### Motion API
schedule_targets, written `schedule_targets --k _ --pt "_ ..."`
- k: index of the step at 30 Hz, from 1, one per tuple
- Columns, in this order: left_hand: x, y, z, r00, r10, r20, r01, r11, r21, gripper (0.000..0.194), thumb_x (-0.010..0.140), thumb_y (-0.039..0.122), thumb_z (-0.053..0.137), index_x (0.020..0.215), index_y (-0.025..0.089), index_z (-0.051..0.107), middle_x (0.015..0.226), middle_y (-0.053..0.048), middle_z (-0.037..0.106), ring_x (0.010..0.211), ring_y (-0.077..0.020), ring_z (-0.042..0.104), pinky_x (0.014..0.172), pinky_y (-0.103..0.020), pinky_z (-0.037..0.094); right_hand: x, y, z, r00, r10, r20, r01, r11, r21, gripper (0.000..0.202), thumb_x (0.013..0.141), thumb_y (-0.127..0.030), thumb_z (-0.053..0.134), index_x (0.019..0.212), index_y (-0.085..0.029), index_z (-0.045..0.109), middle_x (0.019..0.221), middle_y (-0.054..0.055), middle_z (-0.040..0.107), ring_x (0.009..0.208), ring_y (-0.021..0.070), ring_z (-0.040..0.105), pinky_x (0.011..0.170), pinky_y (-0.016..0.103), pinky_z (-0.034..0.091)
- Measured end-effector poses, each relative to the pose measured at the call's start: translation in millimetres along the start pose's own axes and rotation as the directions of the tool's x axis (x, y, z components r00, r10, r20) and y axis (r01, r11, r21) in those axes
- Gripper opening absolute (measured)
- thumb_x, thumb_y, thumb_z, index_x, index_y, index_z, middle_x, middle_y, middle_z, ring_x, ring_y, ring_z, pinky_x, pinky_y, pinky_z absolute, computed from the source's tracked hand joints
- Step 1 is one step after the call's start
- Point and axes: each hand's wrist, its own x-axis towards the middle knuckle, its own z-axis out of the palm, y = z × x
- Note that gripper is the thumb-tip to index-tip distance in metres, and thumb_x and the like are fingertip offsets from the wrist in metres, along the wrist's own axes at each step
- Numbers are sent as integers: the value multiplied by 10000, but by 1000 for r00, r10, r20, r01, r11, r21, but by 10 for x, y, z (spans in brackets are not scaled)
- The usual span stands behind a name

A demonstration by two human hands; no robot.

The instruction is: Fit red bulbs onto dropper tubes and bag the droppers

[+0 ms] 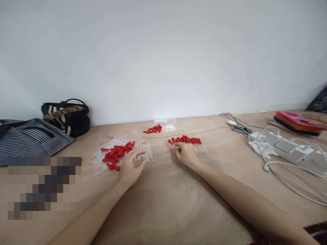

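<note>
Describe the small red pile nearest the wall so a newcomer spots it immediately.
Find where the pale wall meets the tabletop, mid-picture. Just in front lies the small red pile, farther back and smaller than the red heap beside the left hand.

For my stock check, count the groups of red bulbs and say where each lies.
3: a pile beside the left hand, a small group near the wall, and a row by the right hand. The hands may hide single bulbs.
</note>
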Motion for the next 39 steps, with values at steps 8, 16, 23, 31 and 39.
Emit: schedule_targets --k 8,16,23,31,39 --pt "204 -306 -306 997 -59 45 36 920 390 236 686 350 567 820 179 660 868 -77 624 862 -261 525 809 -377 377 258 -133 165 988 153 10 -150 977 -150 245 809 -213 402 822 -107 623 881 154 638 849 237 575 751 334 325" --pt "251 -400 -407 986 -148 72 89 846 525 276 685 384 582 859 185 660 847 -87 630 875 -285 517 806 -383 370 262 -271 91 988 153 24 -147 976 -160 251 786 -213 409 916 -121 602 983 146 609 947 243 533 824 377 265" --pt "220 -406 -388 982 -190 -10 154 762 628 318 712 422 533 896 201 669 912 -100 588 911 -308 473 754 -371 374 430 -509 164 945 258 200 -242 965 -100 230 725 -246 490 868 -127 627 911 146 638 859 236 588 753 356 342" --pt "261 -365 -294 990 -139 -35 124 706 697 312 712 447 507 808 213 688 895 -103 577 901 -298 458 745 -384 333 508 -528 116 894 323 311 -317 946 -70 259 663 -205 555 903 -130 617 976 144 625 912 251 580 763 360 382" --pt "274 -281 -369 989 -42 -139 130 684 718 281 709 343 485 768 161 692 836 -113 571 872 -303 461 714 -395 335 364 -383 -77 947 210 243 -222 975 25 222 773 -284 458 781 -125 612 840 133 643 825 240 590 703 324 398"
